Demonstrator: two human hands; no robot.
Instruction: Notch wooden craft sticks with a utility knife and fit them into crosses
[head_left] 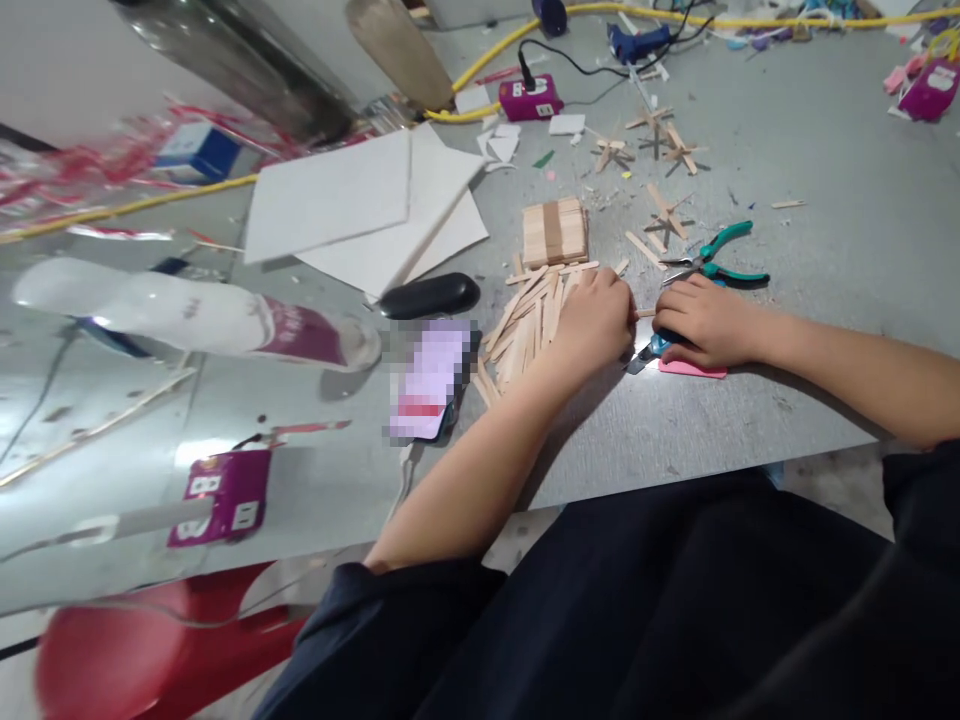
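My left hand is closed, its fingers curled around one end of a thin wooden craft stick just above the table. Beside it, my right hand is closed over a blue utility knife, whose blade points left and down. The other end of the stick meets my right fingertips, partly hidden. Under the right hand lies a flat pink piece. A loose heap of craft sticks spreads left of my left hand, with a banded bundle of sticks behind it. Green-handled pliers lie beyond my right hand.
Several small star shapes of crossed sticks stand farther back. A phone, a black case, white boards and a white bottle lie leftward. A blue glue gun and purple socket box are behind.
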